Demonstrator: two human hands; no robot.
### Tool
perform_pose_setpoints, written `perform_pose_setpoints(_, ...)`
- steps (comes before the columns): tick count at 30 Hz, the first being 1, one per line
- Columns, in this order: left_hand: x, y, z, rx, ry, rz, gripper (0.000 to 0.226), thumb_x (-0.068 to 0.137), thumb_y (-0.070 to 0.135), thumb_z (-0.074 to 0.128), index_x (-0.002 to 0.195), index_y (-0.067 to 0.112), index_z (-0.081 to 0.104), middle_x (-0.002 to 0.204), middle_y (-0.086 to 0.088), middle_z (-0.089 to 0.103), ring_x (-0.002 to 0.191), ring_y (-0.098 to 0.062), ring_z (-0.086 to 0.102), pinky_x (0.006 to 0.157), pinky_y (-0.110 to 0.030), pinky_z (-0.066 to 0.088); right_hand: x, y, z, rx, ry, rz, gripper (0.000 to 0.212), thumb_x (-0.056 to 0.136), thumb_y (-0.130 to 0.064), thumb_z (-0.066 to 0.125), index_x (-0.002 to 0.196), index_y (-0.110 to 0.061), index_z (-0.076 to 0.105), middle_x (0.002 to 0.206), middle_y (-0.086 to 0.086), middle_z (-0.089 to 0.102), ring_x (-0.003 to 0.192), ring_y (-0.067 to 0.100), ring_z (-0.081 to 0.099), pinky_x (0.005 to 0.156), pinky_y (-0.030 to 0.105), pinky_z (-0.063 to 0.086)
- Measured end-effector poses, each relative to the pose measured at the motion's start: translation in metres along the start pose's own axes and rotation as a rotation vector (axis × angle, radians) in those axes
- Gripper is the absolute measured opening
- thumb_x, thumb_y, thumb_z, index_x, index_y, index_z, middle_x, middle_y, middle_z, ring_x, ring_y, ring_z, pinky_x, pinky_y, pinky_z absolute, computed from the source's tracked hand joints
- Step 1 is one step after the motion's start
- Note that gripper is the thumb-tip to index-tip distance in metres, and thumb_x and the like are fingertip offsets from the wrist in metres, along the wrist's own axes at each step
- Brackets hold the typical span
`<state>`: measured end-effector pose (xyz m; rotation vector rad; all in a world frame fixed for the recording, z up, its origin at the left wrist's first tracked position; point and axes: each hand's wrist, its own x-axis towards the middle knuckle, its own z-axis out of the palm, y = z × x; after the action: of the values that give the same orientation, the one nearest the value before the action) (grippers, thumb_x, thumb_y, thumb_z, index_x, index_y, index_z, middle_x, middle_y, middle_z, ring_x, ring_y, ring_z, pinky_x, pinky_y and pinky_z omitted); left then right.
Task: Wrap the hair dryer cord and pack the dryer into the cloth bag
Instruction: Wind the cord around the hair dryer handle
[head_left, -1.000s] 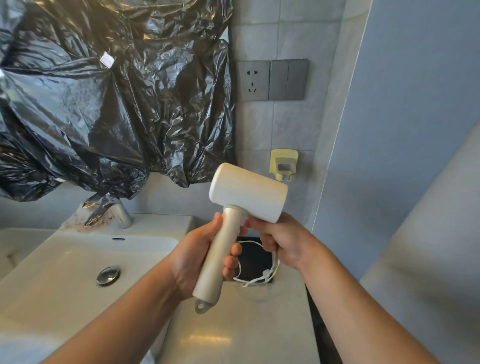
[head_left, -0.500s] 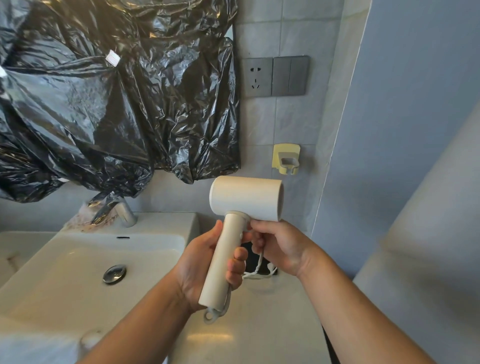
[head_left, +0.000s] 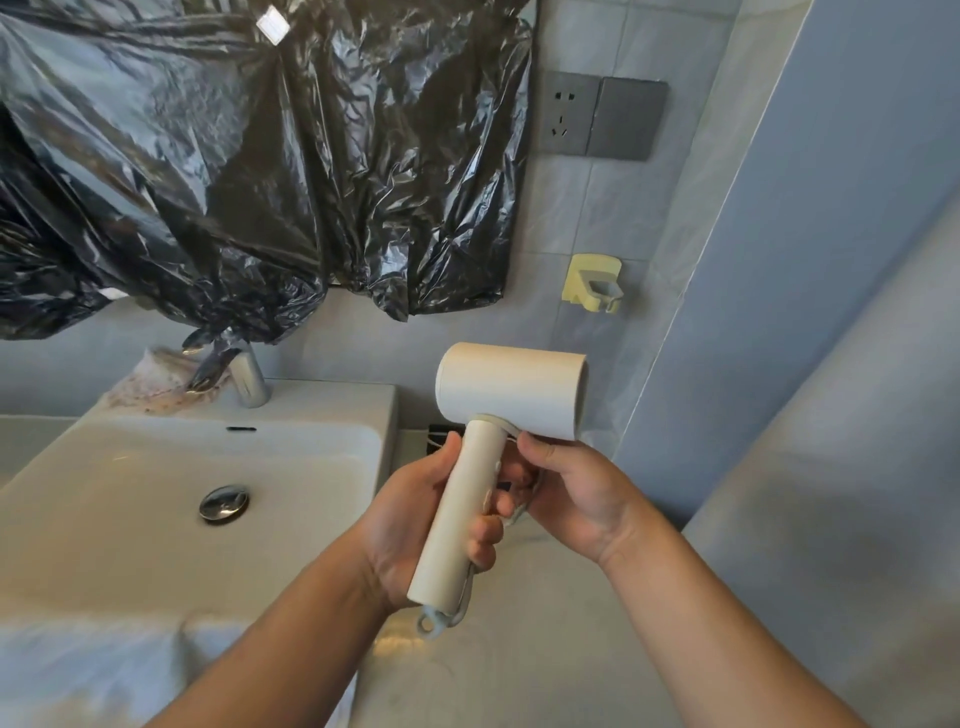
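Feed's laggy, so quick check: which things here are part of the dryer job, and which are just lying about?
In the job: hair dryer, cord, left hand, right hand.
Lying about: black plastic sheet, sink, faucet, wall socket, yellow wall holder.

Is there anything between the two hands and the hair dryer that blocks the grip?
Nothing visible does. The left hand grips the hair dryer by its handle, and the right hand holds the cord beside it.

One hair dryer (head_left: 511, 389), one cord (head_left: 466, 590), two hands (left hand (head_left: 410, 525), right hand (head_left: 582, 499)), one sink (head_left: 130, 493), one tap (head_left: 249, 379), one socket (head_left: 563, 111), one switch (head_left: 631, 119), one wall hook (head_left: 592, 283), one plastic sheet (head_left: 260, 156).
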<state>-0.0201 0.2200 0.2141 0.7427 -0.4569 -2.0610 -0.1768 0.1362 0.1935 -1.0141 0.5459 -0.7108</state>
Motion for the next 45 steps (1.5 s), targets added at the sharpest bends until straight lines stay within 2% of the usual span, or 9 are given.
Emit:
perform_pose_setpoints(5, 0.011, -0.009, -0.018, 0.175, 0.157, 0.036, 0.070, 0.098, 0.057, 0.034, 0.125, -0.003, 0.056, 0.076, -0.016, 0.060, 0.053, -0.025, 0.056, 0.046, -0.029, 0.051, 0.008, 0.028, -0.007, 0.061, 0.055, -0.003, 0.032, 0.082, -0.019, 0.061, 0.107, 0.001, 0.065, 0.075, 0.015, 0.060, 0.053, 0.025, 0.048, 0.059, 0.035, 0.034)
perform_pose_setpoints(8, 0.023, -0.021, -0.036, 0.361, 0.330, 0.131, 0.061, 0.101, 0.053, 0.036, 0.109, -0.002, 0.062, 0.069, -0.015, 0.063, 0.054, -0.027, 0.058, 0.052, -0.032, 0.052, 0.023, 0.062, -0.023, 0.139, 0.141, 0.005, 0.051, 0.068, -0.018, 0.073, 0.115, 0.001, 0.065, 0.084, 0.014, 0.060, 0.063, 0.023, 0.043, 0.059, 0.035, 0.027)
perform_pose_setpoints(13, 0.040, -0.063, -0.086, 1.049, 0.645, 0.546, 0.050, 0.079, 0.064, 0.050, 0.096, 0.020, 0.064, 0.083, -0.002, 0.069, 0.074, -0.011, 0.063, 0.079, -0.047, 0.056, 0.032, 0.117, -0.046, 0.249, 0.234, 0.000, 0.026, 0.066, -0.009, 0.066, 0.091, -0.013, 0.072, 0.070, 0.004, 0.062, 0.061, 0.012, 0.040, 0.059, 0.025, 0.026)
perform_pose_setpoints(16, 0.045, -0.091, -0.103, 1.353, 0.757, 0.592, 0.060, 0.067, 0.064, 0.070, 0.116, 0.042, 0.045, 0.093, 0.017, 0.061, 0.085, 0.000, 0.061, 0.074, -0.030, 0.052, 0.035, 0.146, -0.054, 0.152, 0.255, -0.010, 0.024, 0.074, -0.009, 0.067, 0.095, -0.013, 0.076, 0.087, 0.009, 0.064, 0.073, 0.021, 0.046, 0.065, 0.029, 0.033)
perform_pose_setpoints(20, 0.052, -0.124, -0.122, 1.883, 0.895, 0.647, 0.054, 0.071, 0.055, 0.065, 0.115, 0.035, 0.040, 0.093, 0.013, 0.059, 0.081, -0.015, 0.059, 0.066, -0.033, 0.049, 0.019, 0.173, -0.055, 0.023, 0.366, -0.039, 0.017, 0.082, -0.009, 0.063, 0.096, -0.014, 0.071, 0.075, 0.002, 0.061, 0.055, 0.007, 0.036, 0.049, 0.022, 0.026)
perform_pose_setpoints(23, 0.048, -0.148, -0.132, 2.006, 0.921, 0.658, 0.046, 0.079, 0.041, 0.059, 0.116, 0.028, 0.036, 0.094, 0.008, 0.057, 0.077, -0.020, 0.055, 0.060, -0.031, 0.039, -0.002, 0.186, -0.052, -0.029, 0.429, -0.108, 0.014, 0.077, -0.008, 0.066, 0.089, -0.014, 0.070, 0.073, 0.003, 0.056, 0.050, 0.007, 0.030, 0.050, 0.024, 0.024)
perform_pose_setpoints(29, 0.031, -0.203, -0.126, 1.967, 1.024, 0.789, 0.059, 0.087, 0.019, 0.046, 0.142, 0.015, 0.027, 0.097, -0.001, 0.045, 0.070, -0.024, 0.042, 0.060, -0.032, 0.032, -0.068, 0.197, -0.023, -0.093, 0.482, -0.206, 0.011, 0.077, -0.006, 0.070, 0.076, -0.017, 0.069, 0.053, -0.006, 0.059, 0.040, 0.005, 0.038, 0.044, 0.023, 0.030)
perform_pose_setpoints(38, -0.019, -0.216, -0.103, 1.806, 0.977, 0.881, 0.032, 0.096, 0.043, 0.053, 0.110, 0.016, 0.045, 0.103, 0.000, 0.061, 0.093, -0.026, 0.062, 0.065, -0.032, 0.038, -0.123, 0.188, 0.006, -0.238, 0.387, -0.281, 0.006, 0.081, -0.012, 0.072, 0.076, -0.014, 0.071, 0.072, 0.003, 0.069, 0.044, 0.004, 0.037, 0.046, 0.021, 0.029)
perform_pose_setpoints(45, -0.047, -0.221, -0.087, 0.793, 0.535, 0.668, 0.026, 0.099, 0.032, 0.052, 0.100, 0.007, 0.058, 0.081, -0.012, 0.058, 0.055, -0.022, 0.054, 0.051, -0.031, 0.049, -0.150, 0.178, 0.012, -0.514, 0.314, -0.423, 0.010, 0.086, -0.015, 0.067, 0.092, -0.019, 0.074, 0.094, 0.012, 0.075, 0.062, 0.009, 0.048, 0.058, 0.023, 0.038)
